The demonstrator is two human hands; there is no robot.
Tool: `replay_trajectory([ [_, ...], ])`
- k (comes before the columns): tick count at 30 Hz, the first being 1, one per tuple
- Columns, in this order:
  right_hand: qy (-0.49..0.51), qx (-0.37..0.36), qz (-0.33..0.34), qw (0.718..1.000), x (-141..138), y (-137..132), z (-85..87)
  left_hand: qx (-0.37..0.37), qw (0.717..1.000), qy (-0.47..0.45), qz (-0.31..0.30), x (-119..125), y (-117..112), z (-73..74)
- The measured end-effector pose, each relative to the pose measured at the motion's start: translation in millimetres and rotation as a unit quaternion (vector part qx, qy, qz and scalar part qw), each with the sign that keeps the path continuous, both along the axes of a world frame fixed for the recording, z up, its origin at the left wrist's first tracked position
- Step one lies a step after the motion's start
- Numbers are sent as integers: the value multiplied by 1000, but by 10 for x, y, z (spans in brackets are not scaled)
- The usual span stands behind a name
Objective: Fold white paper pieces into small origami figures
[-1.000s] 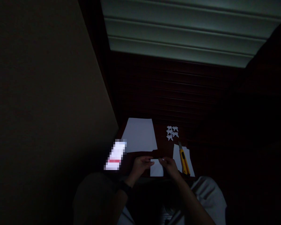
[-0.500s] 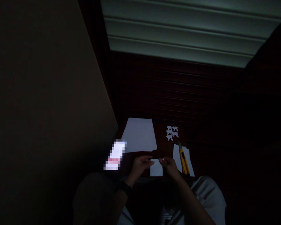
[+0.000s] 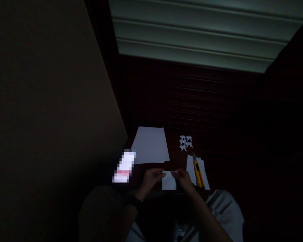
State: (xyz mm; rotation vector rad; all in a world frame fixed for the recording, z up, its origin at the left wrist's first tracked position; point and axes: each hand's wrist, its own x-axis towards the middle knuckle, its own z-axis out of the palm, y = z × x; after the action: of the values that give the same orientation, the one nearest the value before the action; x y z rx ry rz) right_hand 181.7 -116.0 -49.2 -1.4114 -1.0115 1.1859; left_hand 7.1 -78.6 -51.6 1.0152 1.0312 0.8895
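Note:
A small white square of paper lies at the table's near edge, with a faint crease across it. My left hand pinches its upper left corner between thumb and fingers. At the upper right corner, my right hand grips the same sheet. Just right of that hand, a yellow utility knife rests on a stack of smaller white paper, its blade end pointing away from me. Beyond it sit several small folded paper figures in a cluster.
A stack of larger white sheets lies at the back left of the dark table. A lit phone with a blurred screen is at the left edge. A wall rises on the left; pale slats are at the back.
Hardly anything differs. Both hands keep their hold on the paper square, and its surface has shifted very slightly, with the crease showing more.

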Motion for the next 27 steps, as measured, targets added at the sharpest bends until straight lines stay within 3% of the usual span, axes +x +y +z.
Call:
replay_trajectory([
  [18, 79, -31, -29, 996, 0, 38, -37, 9, 1000, 9, 2, -13, -14, 47],
  [27, 25, -24, -20, 999, -2, 32, -23, 16, 999, 16, 24, -28, 7, -22],
])
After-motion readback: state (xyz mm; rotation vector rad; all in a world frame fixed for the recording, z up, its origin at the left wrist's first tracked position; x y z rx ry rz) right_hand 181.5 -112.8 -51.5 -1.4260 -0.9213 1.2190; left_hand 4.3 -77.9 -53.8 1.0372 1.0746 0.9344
